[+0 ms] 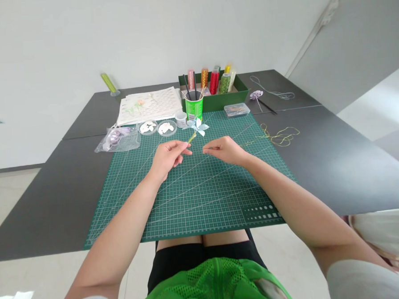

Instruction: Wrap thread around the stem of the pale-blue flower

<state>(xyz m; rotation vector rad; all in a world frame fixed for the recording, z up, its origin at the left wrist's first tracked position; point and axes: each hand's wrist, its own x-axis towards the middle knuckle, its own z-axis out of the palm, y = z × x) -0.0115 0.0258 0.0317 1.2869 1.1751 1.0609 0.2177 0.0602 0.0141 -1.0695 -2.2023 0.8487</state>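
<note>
A pale blue artificial flower (198,126) stands up from my left hand (171,155), whose thumb and index finger pinch its yellow-green stem (192,138). The other fingers of that hand are loosely curled. Just to the right, my right hand (224,149) is closed in a pinch, fingertips pointing at the stem but apart from it. A yellow-green thread (281,138) lies in loose loops on the right and runs to behind my right hand; the strand at the fingertips is too fine to make out. Both hands are above a green cutting mat (195,199).
Behind the flower stands a green can (194,108) holding dark sticks. A green box (213,102) of thread spools is at the back. Petal dishes (167,128), a plastic bag (118,139), paper sheets (150,105), a clear case (236,110) and a purple flower (256,94) lie around.
</note>
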